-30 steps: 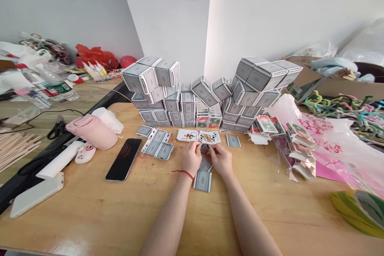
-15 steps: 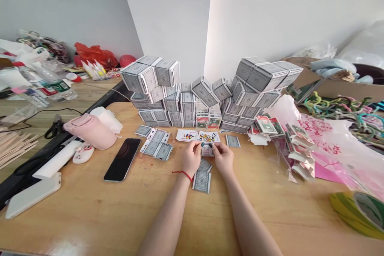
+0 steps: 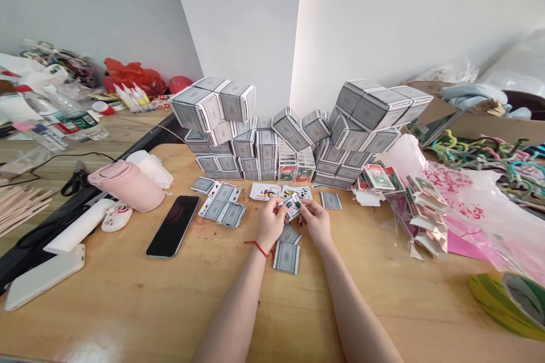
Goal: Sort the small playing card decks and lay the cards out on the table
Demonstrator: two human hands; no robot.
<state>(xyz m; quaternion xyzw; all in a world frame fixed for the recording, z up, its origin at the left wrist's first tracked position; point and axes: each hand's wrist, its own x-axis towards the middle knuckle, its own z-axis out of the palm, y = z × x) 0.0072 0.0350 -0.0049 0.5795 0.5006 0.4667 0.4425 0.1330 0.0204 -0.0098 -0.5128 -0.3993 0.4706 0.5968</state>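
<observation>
Between my two hands a small playing card piece [image 3: 292,209] is held tilted above the table, pinched from both sides. My left hand [image 3: 271,220], with a red string at the wrist, grips its left edge. My right hand [image 3: 316,222] has its fingers closed on the right side. Just below lie folded playing cards [image 3: 286,257], backs up. Behind my fingers two face cards [image 3: 264,191] lie flat. More cards [image 3: 223,204] are spread to the left, and a single folded card [image 3: 331,200] lies to the right.
Blocks folded from cards [image 3: 213,105] are stacked along the back. A phone [image 3: 172,227], a pink bottle [image 3: 128,186] and a white mouse [image 3: 117,217] sit left. On the right are opened card boxes [image 3: 427,210], a plastic bag [image 3: 464,193] and a tape roll [image 3: 511,302].
The card piece between my hands has turned from level to tilted. My left hand has shifted slightly; the blocks and loose cards stay in place.
</observation>
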